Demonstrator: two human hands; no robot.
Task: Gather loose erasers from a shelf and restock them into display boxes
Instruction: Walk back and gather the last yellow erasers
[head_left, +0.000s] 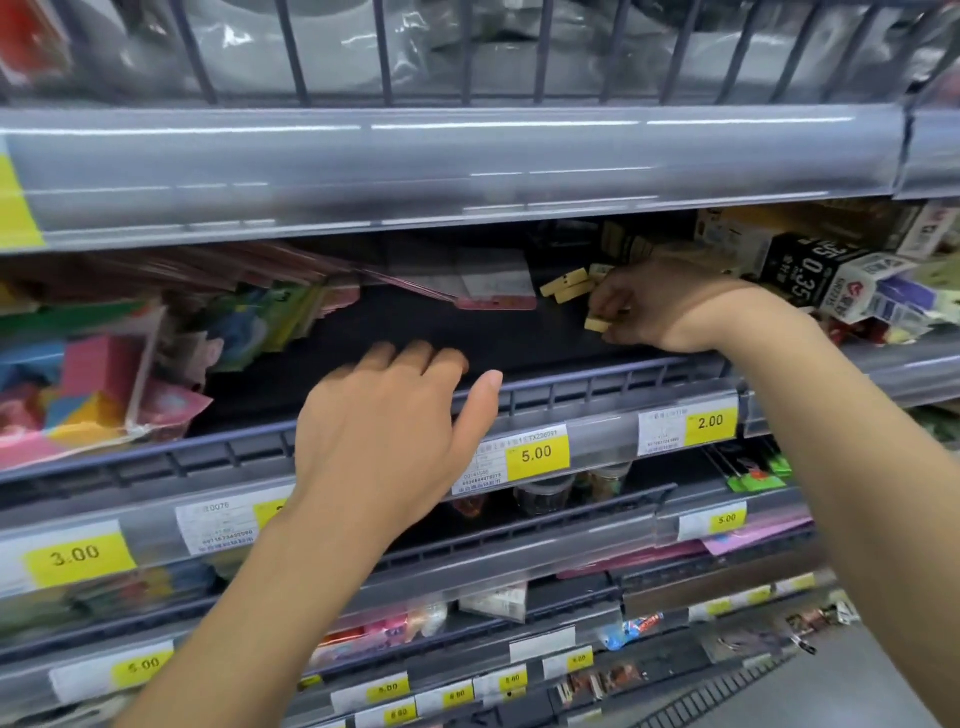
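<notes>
Shelf layout, mid tier
I see loose erasers (566, 285) at back of shelf (415, 332), boxes (810, 265) to their right, packets (104, 384) far left, price tags (537, 456) on rail below.

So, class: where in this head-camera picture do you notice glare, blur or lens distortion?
Head view: white glare streaks run along the clear plastic shelf-edge strip; the left hand and the colourful packets are smeared by motion; the right hand, pinching a small pale yellow eraser, is softly blurred; shelf lines bow from the wide lens.

Glossy plastic price rail (467, 166) — matt erasers (566, 286)
</notes>
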